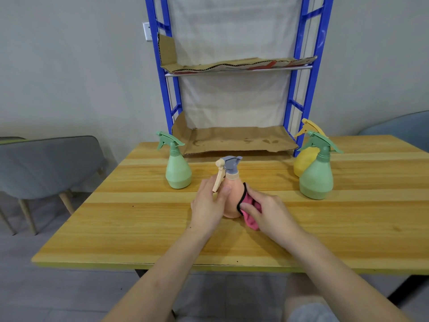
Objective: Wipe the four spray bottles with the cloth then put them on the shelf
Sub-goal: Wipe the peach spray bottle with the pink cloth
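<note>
While the left hand [209, 203], low in the middle of the frame, curls its thumb and fingers round the peach plastic spray bottle with the grey trigger head [233, 196], the right hand [262, 212] pinches a bunched pink cloth with black edging [251, 223] and presses it against the bottle's right flank. The bottle's base is hidden by the hands, so I cannot tell whether it rests on the pale wooden table [139, 228] or is held just above it. With no bottle shelved, this looks like the wiping of the first one. To do it well, the left hand should hold firm near the neck and turn the body, so the cloth reaches all round, base and trigger too, without squeezing the lever. Further back, a green plastic spray bottle [178, 170] stands left of centre. A second green spray bottle [316, 177] stands at the right, with a yellow spray bottle [304, 165] just behind it. Beyond them, at top centre, the blue metal shelf [299, 101] carries only its brown cardboard liners [239, 138].
</note>
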{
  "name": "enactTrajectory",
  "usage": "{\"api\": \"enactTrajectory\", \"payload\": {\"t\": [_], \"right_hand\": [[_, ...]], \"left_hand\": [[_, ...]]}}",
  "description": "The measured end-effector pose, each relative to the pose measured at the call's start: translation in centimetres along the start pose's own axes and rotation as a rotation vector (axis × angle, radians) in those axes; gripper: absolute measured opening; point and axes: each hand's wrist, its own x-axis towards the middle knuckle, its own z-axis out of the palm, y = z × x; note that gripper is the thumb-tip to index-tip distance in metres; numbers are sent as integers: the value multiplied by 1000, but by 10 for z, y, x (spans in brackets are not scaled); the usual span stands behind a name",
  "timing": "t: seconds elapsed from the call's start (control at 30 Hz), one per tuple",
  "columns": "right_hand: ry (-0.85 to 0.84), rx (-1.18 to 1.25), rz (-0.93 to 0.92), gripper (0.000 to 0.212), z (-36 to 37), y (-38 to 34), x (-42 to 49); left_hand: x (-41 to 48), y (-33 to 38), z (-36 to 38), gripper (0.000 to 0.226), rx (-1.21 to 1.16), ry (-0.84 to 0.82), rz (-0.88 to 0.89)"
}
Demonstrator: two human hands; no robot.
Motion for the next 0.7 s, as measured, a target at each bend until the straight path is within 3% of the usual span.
{"api": "enactTrajectory", "payload": {"t": [0.27, 0.5, 0.6, 0.7], "right_hand": [[129, 52, -58, 57, 2, -26, 18], [-14, 32, 22, 61, 0, -5, 0], [31, -40, -5, 61, 0, -11, 5], [114, 39, -33, 60, 2, -24, 14]], "left_hand": [[4, -10, 3, 23, -58, 14, 11], [2, -14, 7, 43, -44, -2, 3], [1, -14, 6, 45, -81, 6, 8], [4, -15, 5, 43, -82, -27, 17]]}}
